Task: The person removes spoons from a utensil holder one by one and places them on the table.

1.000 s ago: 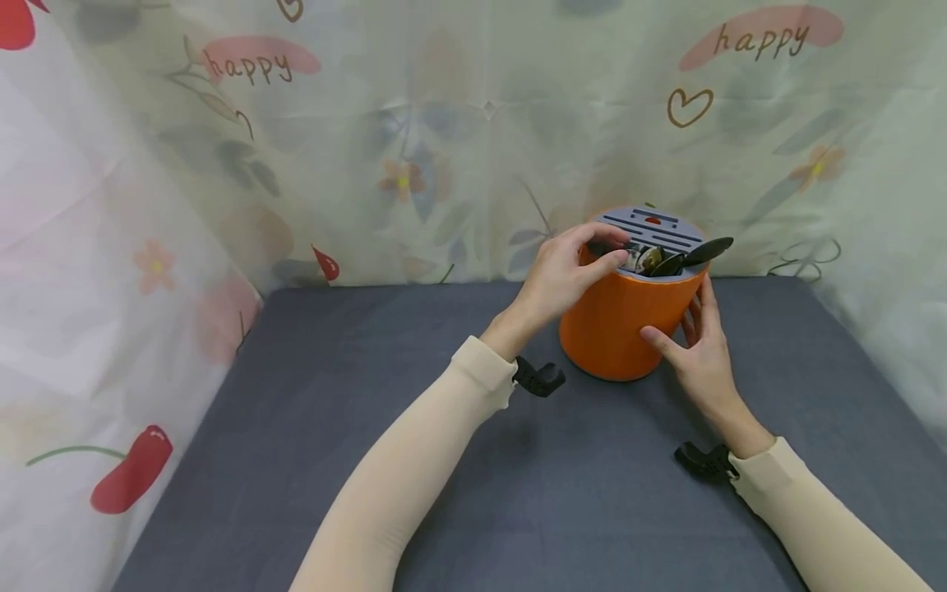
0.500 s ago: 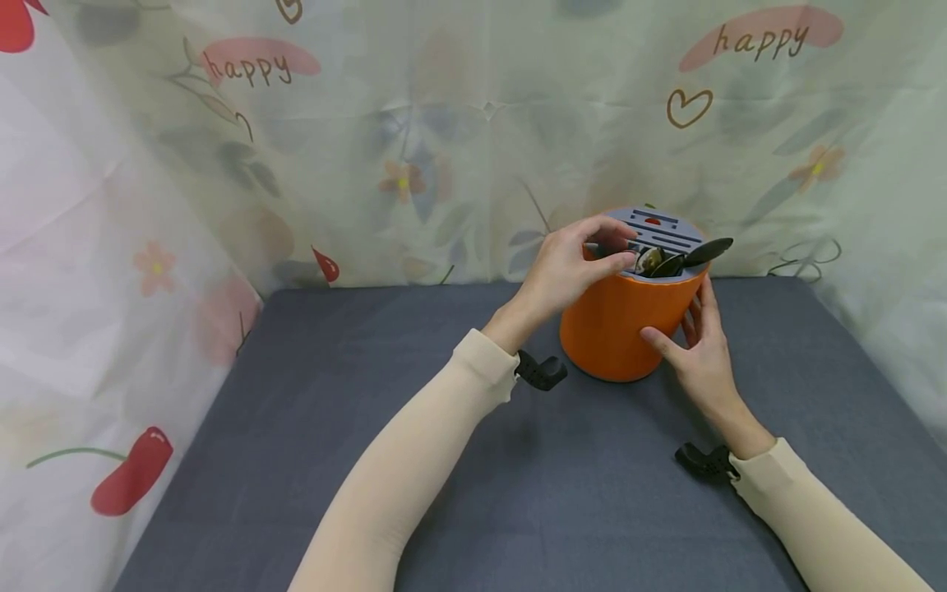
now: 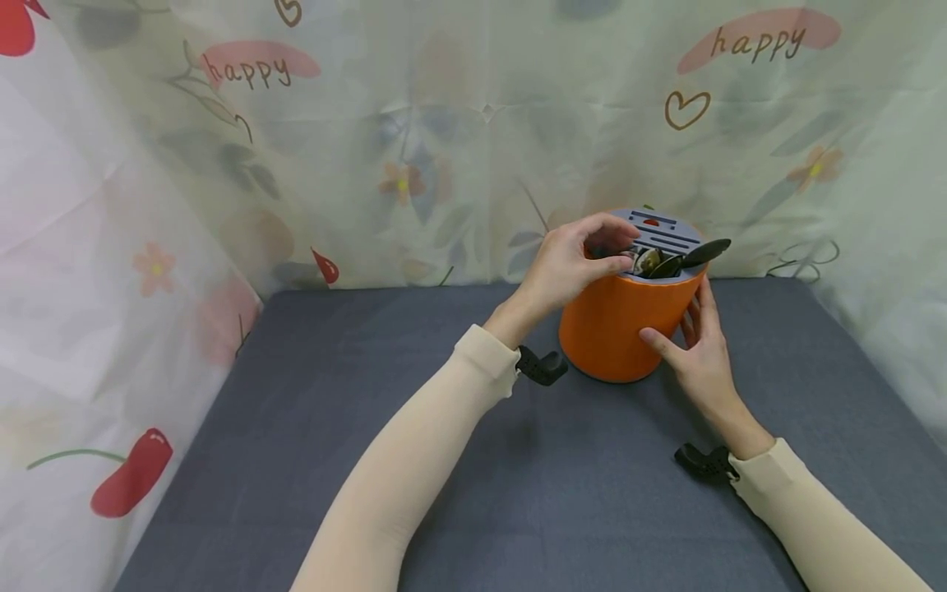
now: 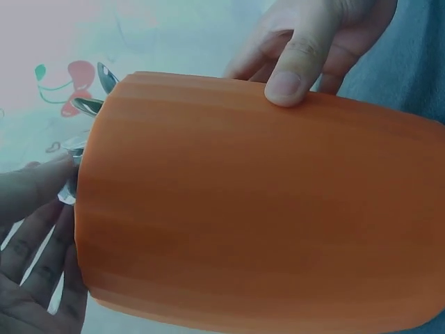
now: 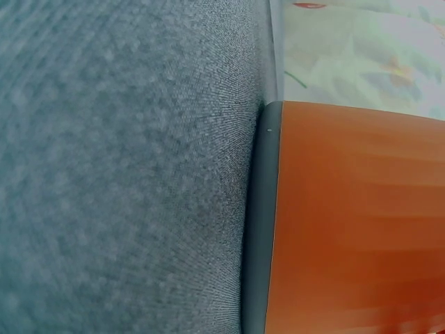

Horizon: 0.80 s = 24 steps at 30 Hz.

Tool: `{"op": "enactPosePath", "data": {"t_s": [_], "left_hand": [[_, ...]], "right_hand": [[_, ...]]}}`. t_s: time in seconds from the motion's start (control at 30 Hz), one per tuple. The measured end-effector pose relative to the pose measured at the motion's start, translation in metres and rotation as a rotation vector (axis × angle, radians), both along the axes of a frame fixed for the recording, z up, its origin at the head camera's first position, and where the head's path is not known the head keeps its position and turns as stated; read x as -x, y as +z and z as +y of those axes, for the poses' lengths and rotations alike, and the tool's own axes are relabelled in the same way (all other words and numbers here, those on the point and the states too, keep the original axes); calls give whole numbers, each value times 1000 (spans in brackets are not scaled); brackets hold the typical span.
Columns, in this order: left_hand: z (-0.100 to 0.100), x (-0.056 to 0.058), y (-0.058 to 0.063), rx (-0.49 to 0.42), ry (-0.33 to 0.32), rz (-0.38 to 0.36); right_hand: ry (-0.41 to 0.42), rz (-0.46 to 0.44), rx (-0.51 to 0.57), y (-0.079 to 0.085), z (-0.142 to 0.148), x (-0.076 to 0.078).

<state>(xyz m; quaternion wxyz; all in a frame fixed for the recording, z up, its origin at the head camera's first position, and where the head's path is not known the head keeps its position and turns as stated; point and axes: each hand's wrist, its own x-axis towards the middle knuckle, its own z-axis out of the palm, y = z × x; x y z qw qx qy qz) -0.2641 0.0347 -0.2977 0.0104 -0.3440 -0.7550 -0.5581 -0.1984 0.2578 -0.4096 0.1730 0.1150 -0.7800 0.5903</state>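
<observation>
An orange utensil holder [image 3: 617, 329] with a grey slotted top [image 3: 669, 233] stands upright at the back right of the table. Dark-looking spoons [image 3: 706, 252] stick out of its front opening. At the rim, my left hand [image 3: 565, 263] pinches a shiny, silvery piece [image 4: 71, 149] between thumb and fingers; its lower part is hidden inside the holder and its kind is unclear. My right hand [image 3: 703, 353] grips the holder's right side, thumb in front and fingers around the back. In the right wrist view, only the holder's lower wall and dark base [image 5: 261, 223] show.
A dark grey cloth [image 3: 333, 411] covers the table. Patterned curtains [image 3: 473, 164] hang close behind the holder and along both sides. Black wrist straps [image 3: 542, 366] project below each wrist.
My left hand has shifted slightly right over the holder's rim, covering a little more of the silvery piece. The right hand and the holder stay in place.
</observation>
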Motion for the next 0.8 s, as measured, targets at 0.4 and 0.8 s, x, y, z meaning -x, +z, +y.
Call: {"op": "enactPosePath", "data": {"t_s": [0.4, 0.8], "left_hand": [[1, 2, -1, 59, 12, 38], [1, 7, 11, 54, 25, -26]], "right_hand": [[-2, 14, 1, -2, 1, 0], [-1, 4, 5, 3, -2, -3]]}}
